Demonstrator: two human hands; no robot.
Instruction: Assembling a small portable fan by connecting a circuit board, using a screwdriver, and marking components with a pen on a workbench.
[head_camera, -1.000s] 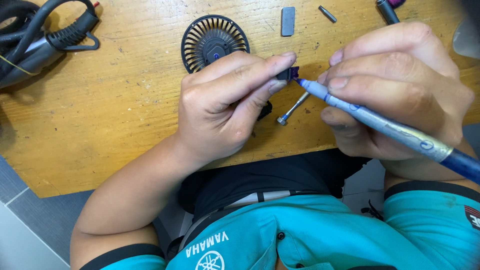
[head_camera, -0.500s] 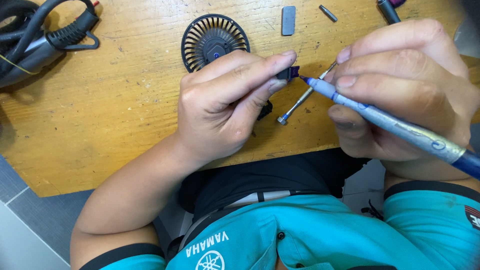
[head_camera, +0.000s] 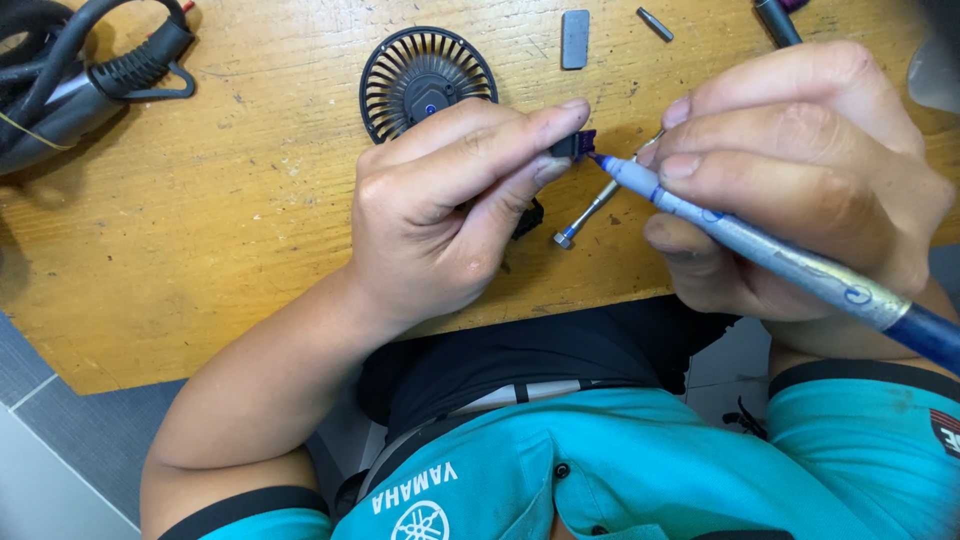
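Head view: left hand (head_camera: 440, 215) pinches a small dark part (head_camera: 573, 146) between thumb and forefinger, fingers closed tight on it, held just above the desk (head_camera: 200, 230). Part shows a purple edge on its right side; rest is hidden by the fingertips. Right hand (head_camera: 800, 170) is closed around a blue-and-grey pen tool (head_camera: 760, 245), gripped like a pen, shaft running down-right out of the fist. Tool tip touches the part's right edge. A second small black piece (head_camera: 529, 218) sits under the left hand's fingers, mostly hidden; can't tell whether it's held or lying on the desk. Metal bit (head_camera: 595, 205) lies on the desk between the two hands, tilted, hex end toward the desk edge. Round black fan grille (head_camera: 420, 75) is just above the left hand, flat on the desk. Small grey block (head_camera: 575, 38) and a short dark bit (head_camera: 655, 24) lie further back. Black cable and plug (head_camera: 90, 70) at far left. Teal shirt (head_camera: 620, 470) below the desk edge.
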